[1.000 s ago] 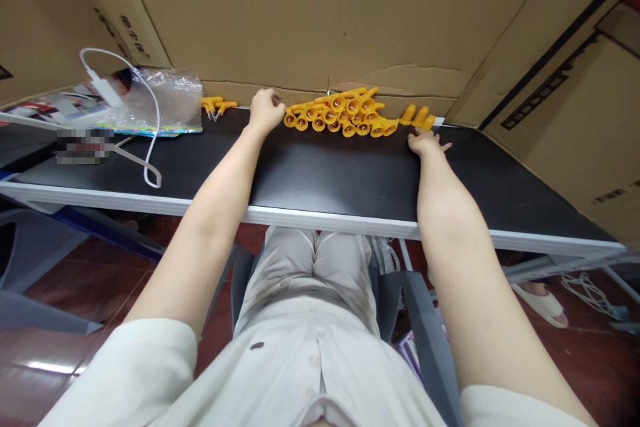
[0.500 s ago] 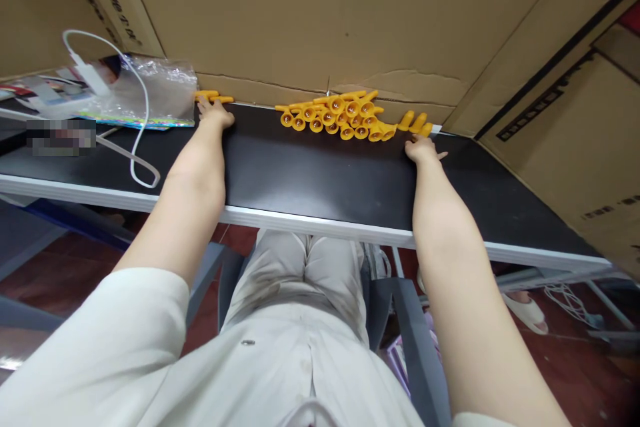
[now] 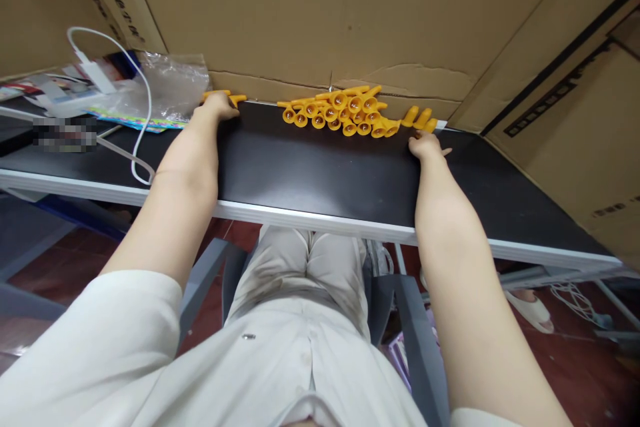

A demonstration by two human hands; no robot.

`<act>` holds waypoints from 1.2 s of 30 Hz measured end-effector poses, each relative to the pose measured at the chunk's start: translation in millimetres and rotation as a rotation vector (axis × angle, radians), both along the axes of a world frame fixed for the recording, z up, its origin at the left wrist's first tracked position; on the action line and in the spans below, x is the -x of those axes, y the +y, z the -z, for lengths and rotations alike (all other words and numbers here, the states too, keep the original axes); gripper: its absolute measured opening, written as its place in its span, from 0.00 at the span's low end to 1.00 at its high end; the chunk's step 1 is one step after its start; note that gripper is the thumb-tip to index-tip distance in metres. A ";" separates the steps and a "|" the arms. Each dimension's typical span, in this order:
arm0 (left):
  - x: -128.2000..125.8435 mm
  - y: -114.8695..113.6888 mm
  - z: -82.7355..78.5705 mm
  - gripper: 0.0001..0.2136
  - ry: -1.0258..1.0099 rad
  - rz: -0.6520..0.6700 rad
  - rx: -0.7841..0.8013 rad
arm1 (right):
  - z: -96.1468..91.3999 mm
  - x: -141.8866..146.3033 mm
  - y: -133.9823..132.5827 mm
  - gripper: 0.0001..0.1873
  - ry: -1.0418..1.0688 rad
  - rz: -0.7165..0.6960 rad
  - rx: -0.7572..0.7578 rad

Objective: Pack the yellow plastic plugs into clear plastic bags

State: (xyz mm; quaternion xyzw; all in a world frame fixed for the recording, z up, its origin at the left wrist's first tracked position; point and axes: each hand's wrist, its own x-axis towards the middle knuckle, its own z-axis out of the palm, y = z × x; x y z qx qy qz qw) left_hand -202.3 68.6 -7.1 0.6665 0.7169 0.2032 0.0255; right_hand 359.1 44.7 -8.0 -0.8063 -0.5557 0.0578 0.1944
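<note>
A heap of several small orange plastic parts [image 3: 340,113] lies at the far edge of a black table [image 3: 320,173], against a cardboard wall. A few more orange parts [image 3: 423,120] sit at the heap's right end. My left hand [image 3: 217,107] reaches to the far left, with its fingers curled over a couple of separate orange parts [image 3: 235,97]. My right hand [image 3: 425,145] rests flat on the table just in front of the right-hand parts, fingers spread, holding nothing.
A clear plastic bag [image 3: 170,90] on colourful sheets lies at the back left. A white charger and cable [image 3: 135,120] loop across the left of the table. Cardboard boxes [image 3: 565,80] wall in the back and right. A grey chair frame stands below.
My left hand moved from the left end of the heap over to the separate orange parts beside the bag and closed over them. My right hand has stayed put.
</note>
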 end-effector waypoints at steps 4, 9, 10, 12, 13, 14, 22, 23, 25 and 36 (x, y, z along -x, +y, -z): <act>-36.3 -15.9 -13.5 0.07 0.058 -0.129 0.115 | -4.9 2.3 -4.7 0.30 0.011 -0.007 0.021; -49.1 -22.4 -16.5 0.12 0.035 -0.146 0.066 | -7.4 3.9 -7.5 0.30 0.030 0.002 0.032; -48.4 -22.5 -17.0 0.13 0.013 -0.156 0.052 | -6.8 3.9 -7.4 0.30 0.031 0.002 0.026; -46.8 -22.4 -20.3 0.16 -0.053 -0.196 0.011 | -5.2 3.7 -6.9 0.30 0.030 0.002 0.018; -46.4 -22.3 -23.6 0.17 -0.093 -0.208 -0.022 | -4.4 3.7 -6.7 0.30 0.026 0.000 0.014; -46.3 -22.2 -28.0 0.18 -0.131 -0.225 -0.065 | -3.9 3.8 -6.6 0.30 0.019 -0.002 0.010; -59.2 -30.7 -83.6 0.19 -0.216 -0.285 -0.379 | -6.5 2.9 -7.3 0.30 0.021 -0.009 0.042; -63.3 -33.7 -89.5 0.20 -0.216 -0.277 -0.375 | -6.9 2.5 -7.3 0.31 0.034 -0.015 0.045; -73.8 -40.7 -99.2 0.21 -0.192 -0.233 -0.288 | -7.5 2.4 -7.5 0.31 0.057 -0.025 0.050; -121.2 -64.0 -91.6 0.26 -0.339 -0.230 -0.044 | -10.8 14.9 -11.8 0.26 0.137 0.116 -0.234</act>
